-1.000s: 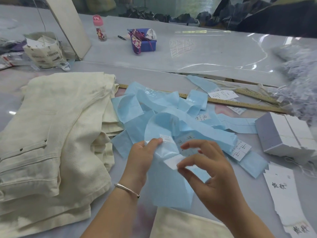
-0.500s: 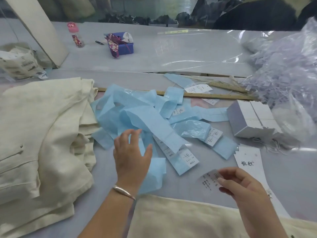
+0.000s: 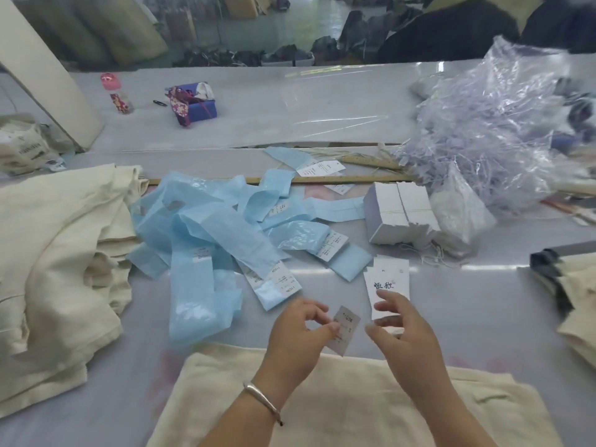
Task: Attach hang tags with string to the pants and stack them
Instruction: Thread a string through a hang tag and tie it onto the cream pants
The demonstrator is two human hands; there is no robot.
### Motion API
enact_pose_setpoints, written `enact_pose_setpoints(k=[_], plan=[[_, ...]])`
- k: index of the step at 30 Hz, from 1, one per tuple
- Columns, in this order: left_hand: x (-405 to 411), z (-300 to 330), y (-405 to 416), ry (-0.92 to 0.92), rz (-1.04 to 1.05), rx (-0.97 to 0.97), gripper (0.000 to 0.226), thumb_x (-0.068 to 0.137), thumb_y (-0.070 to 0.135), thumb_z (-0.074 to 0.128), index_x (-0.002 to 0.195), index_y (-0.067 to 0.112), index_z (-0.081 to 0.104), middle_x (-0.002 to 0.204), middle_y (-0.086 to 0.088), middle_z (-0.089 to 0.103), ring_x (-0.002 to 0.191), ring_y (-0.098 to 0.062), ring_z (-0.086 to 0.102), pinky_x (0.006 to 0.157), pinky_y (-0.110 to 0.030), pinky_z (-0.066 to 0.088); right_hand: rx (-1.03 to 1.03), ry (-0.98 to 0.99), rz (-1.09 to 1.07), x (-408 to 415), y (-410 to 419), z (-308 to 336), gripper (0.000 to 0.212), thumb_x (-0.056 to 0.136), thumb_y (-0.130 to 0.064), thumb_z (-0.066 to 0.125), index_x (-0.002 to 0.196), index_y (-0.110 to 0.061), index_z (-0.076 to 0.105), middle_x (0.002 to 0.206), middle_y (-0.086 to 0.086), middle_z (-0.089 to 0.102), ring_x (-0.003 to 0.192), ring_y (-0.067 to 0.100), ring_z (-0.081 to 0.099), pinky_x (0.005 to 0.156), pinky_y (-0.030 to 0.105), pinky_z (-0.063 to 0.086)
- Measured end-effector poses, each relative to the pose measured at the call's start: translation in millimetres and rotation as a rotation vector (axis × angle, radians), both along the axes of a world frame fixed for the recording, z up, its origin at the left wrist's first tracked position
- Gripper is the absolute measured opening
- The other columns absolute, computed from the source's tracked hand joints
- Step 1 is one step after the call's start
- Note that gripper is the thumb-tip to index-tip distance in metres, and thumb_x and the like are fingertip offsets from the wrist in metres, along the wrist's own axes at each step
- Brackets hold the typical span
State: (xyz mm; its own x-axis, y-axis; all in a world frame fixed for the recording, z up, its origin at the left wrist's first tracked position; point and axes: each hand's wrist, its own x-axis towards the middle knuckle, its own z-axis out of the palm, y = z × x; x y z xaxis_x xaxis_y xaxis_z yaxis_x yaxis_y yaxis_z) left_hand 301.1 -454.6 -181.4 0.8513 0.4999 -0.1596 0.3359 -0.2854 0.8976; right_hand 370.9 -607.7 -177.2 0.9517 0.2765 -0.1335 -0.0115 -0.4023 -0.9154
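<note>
My left hand (image 3: 300, 330) pinches a small white printed sticker (image 3: 343, 330) between thumb and fingers, just above the far edge of cream pants (image 3: 354, 401) lying flat in front of me. To the right of the sticker, my right hand (image 3: 406, 333) hovers with its fingers spread and holds nothing. Its fingertips lie over the near end of a white hang tag (image 3: 387, 280) with black characters, which rests on the table. A heap of light blue backing strips (image 3: 209, 227) with more stickers lies behind my left hand.
A pile of cream pants (image 3: 58, 253) fills the left side, and more folded pants (image 3: 574, 285) sit at the right edge. A white block of bundled tags (image 3: 400, 211), a clear bag of strings (image 3: 483, 130) and a wooden ruler (image 3: 322, 179) lie beyond.
The sticker has passed from my right hand to my left. My left hand left the blue strips and came toward me. My right hand let go and moved over the hang tag.
</note>
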Motion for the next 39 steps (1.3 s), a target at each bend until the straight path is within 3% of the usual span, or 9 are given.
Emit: enact_pose_setpoints(k=[3,6,11,16,24,27,32,37,39], plan=[[13.5,-3.9,-21.5,0.002,0.119,-0.048,0.014,0.080,0.013,0.077,0.070,0.018,0.069,0.101,0.006,0.065,0.088,-0.001,0.061,0.071,-0.004,0.039,-0.336,-0.254,0.029,31.3,-39.3,-26.0,0.047,0.080,-0.002,0.066,0.122,-0.021,0.059,0.118,-0.008,0.059,0.103,0.012,0.055,0.082,0.027,0.043],[24.0,-5.0,-39.1,-0.033,0.223,-0.203,0.014,0.080,0.010,0.077,0.072,0.019,0.070,0.086,-0.001,0.069,0.065,0.005,0.060,0.061,-0.005,0.043,-0.538,-0.345,0.352,61.3,-65.2,-46.2,0.055,0.080,-0.009,0.067,0.131,-0.024,0.053,0.133,-0.011,0.052,0.125,0.011,0.041,0.097,0.021,0.034],[25.7,-7.7,-57.7,-0.016,0.299,-0.251,0.014,0.082,0.011,0.074,0.078,0.024,0.071,0.073,0.011,0.072,0.057,0.008,0.056,0.056,-0.009,0.044,-0.668,-0.290,0.444,81.4,-64.7,-57.2,0.074,0.074,-0.046,0.072,0.137,-0.026,0.038,0.128,-0.009,0.042,0.122,0.014,0.035,0.091,0.029,0.041],[20.3,-5.3,-68.9,0.015,0.351,-0.237,0.014,0.081,0.013,0.074,0.076,0.026,0.073,0.080,0.003,0.075,0.060,0.002,0.057,0.068,-0.024,0.048,-0.614,-0.451,0.537,90.6,-52.0,-58.3,0.040,0.094,-0.038,0.055,0.131,-0.025,0.049,0.128,-0.008,0.046,0.120,0.015,0.038,0.092,0.028,0.038],[8.0,1.7,-78.0,0.040,0.372,-0.211,0.008,0.081,0.015,0.074,0.080,0.023,0.074,0.096,-0.017,0.072,0.070,-0.013,0.055,0.070,-0.028,0.048,-0.818,-0.469,0.701,107.3,-44.8,-56.8,0.020,0.084,-0.028,0.058,0.104,-0.028,0.058,0.103,-0.007,0.049,0.108,0.019,0.044,0.076,0.030,0.028],[3.9,2.1,-77.8,0.033,0.383,-0.201,0.009,0.080,0.015,0.074,0.079,0.024,0.074,0.092,-0.015,0.073,0.068,-0.012,0.054,0.069,-0.027,0.048,-0.658,-0.309,0.676,114.9,-43.4,-49.0,0.010,0.084,-0.030,0.066,0.092,-0.026,0.070,0.090,-0.009,0.052,0.101,0.017,0.051,0.078,0.029,0.039],[-2.1,2.3,-75.8,-0.005,0.404,-0.185,0.013,0.081,0.015,0.074,0.081,0.028,0.073,0.086,0.003,0.074,0.063,-0.002,0.057,0.063,-0.018,0.049,-0.034,-0.030,0.429,116.6,-46.9,-23.9,0.009,0.079,-0.010,0.076,0.073,-0.016,0.073,0.087,0.003,0.070,0.090,0.025,0.063,0.076,0.028,0.043],[-1.7,5.7,-76.2,-0.116,0.354,-0.170,0.039,0.085,0.014,0.071,0.111,0.043,0.063,0.098,0.012,0.068,0.074,-0.001,0.063,0.064,-0.013,0.048,0.223,-0.491,0.224,101.5,-48.4,7.9,0.012,0.076,-0.007,0.078,0.082,-0.017,0.079,0.094,-0.003,0.069,0.093,0.011,0.061,0.081,0.020,0.046],[0.3,7.8,-76.0,-0.158,0.327,-0.166,0.046,0.086,0.013,0.069,0.113,0.049,0.058,0.097,0.010,0.068,0.080,-0.005,0.065,0.066,-0.013,0.048,0.291,-0.466,0.237,98.8,-51.3,15.1,0.013,0.077,-0.006,0.078,0.081,-0.018,0.079,0.085,-0.008,0.072,0.084,0.006,0.065,0.075,0.018,0.048]])
